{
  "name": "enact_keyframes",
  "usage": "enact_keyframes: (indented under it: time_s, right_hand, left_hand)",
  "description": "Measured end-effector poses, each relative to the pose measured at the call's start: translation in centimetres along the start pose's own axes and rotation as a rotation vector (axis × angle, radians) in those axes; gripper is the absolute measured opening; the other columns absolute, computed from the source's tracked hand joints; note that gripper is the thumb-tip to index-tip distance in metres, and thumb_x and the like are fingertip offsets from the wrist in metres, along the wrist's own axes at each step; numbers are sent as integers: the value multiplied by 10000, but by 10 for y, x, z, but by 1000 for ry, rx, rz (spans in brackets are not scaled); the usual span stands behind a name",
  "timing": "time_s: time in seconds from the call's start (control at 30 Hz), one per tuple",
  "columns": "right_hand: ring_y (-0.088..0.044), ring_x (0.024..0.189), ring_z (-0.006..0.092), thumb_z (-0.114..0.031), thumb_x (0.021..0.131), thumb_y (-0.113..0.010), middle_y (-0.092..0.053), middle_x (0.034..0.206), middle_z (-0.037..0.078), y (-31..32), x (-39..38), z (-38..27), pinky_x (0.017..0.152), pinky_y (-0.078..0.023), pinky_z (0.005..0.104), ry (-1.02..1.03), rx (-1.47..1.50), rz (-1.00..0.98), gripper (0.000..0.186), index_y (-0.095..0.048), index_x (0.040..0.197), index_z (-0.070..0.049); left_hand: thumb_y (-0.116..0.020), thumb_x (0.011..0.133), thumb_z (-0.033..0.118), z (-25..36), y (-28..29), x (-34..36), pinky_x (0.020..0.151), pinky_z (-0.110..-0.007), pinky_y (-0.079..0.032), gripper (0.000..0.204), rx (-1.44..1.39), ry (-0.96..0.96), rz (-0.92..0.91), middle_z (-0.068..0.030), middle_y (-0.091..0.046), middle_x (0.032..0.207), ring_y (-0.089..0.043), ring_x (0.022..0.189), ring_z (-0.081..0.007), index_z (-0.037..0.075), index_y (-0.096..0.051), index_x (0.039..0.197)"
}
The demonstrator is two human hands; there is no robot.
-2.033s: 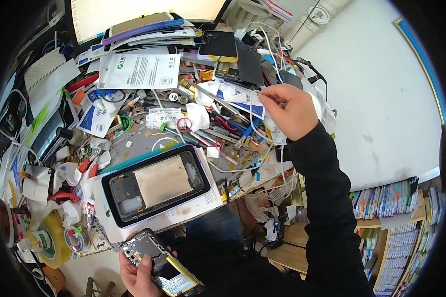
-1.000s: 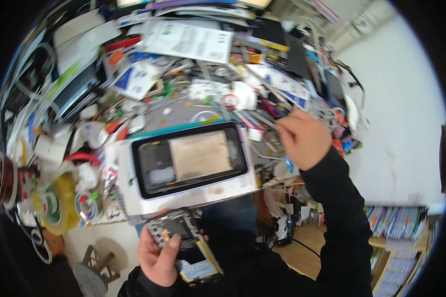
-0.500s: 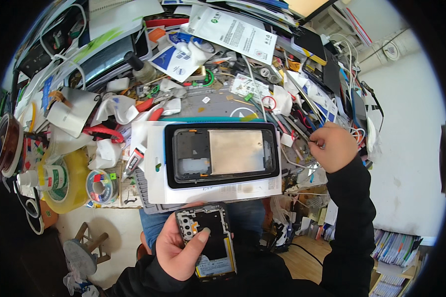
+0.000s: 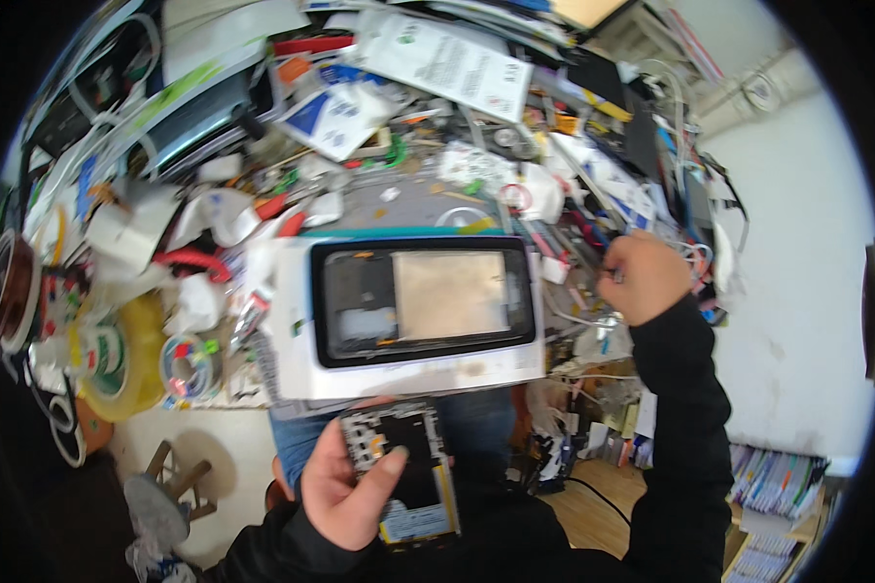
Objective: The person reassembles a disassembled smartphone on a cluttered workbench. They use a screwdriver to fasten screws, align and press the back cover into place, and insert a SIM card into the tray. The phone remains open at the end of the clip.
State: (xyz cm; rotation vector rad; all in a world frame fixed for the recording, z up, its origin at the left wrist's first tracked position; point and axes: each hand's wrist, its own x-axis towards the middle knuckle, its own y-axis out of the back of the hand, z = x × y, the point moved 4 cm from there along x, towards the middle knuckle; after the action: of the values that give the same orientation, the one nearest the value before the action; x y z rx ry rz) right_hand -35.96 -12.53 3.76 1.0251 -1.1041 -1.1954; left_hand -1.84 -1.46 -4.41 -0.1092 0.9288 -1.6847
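Note:
My left hand (image 4: 338, 491) grips an opened smartphone (image 4: 413, 466) below the desk's front edge. Its back cover is off; the camera area, board and dark battery face up, and my thumb lies across them. To the right of the desk's middle, my right hand (image 4: 647, 277) is closed over a pile of pens and thin tools (image 4: 578, 243). Its fingertips are pinched together; what they hold, if anything, is too blurred to name. Between the hands and the clutter, a phone frame (image 4: 360, 301) with a pale metallic panel lies in a black-lined tray on a white box (image 4: 297, 374).
Left of the box are a roll of yellow tape (image 4: 146, 355), a solder spool (image 4: 187, 367) and red-handled pliers (image 4: 199, 260). White packets (image 4: 447, 63) and papers cover the back. A stool (image 4: 170, 505) stands at lower left. Shelved booklets (image 4: 773, 496) sit at lower right.
The view has shifted slightly and blurred, so the desk appears a little further left. Both hands keep nearly the same pose, with the phone still in my left hand.

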Motion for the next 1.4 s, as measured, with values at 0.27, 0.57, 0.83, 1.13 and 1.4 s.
enact_keyframes:
  time_s: [0.27,0.57,0.83,1.13,1.4]
  right_hand:
    - [-520,682,117,-62,871,-724,-554,774,11,4,-1,15,641,-400,276,-167,666,49,142,-615,806,2]
    - [-690,684,121,-31,957,-646,-740,868,121,21,-17,5,607,-538,239,-414,1078,-127,357,-666,1311,10]
    - [-638,644,120,-64,982,-623,-693,837,95,8,-10,-2,541,-493,245,-469,1693,-230,289,-632,1250,42]
    - [-618,663,161,-244,1122,-450,-703,985,211,67,-19,-72,596,-506,277,78,1301,543,260,-519,1090,5]
    - [-760,798,351,-143,1084,-508,-685,1072,361,53,-38,-151,738,-646,427,164,1402,27,209,-343,1142,-28]
  left_hand:
    - [-525,997,-20,7,3,3,945,-475,-593,476,117,-23,-7,-232,-694,1210,-735,1035,-375,-41,-398,1456]
    - [-524,987,-30,9,5,8,945,-497,-595,489,99,28,-11,-243,-693,1206,-735,1035,-386,-43,-387,1456]
    - [-546,977,-23,14,5,8,938,-524,-598,502,29,71,27,-254,-691,1200,-734,1031,-401,-39,-381,1451]
    - [-578,974,-16,18,2,7,962,-538,-589,579,-50,116,90,-268,-682,1211,-728,1050,-399,-33,-331,1499]
    - [-597,966,-17,23,-1,8,959,-500,-592,633,-43,130,126,-275,-675,1233,-727,1071,-375,-26,-310,1530]
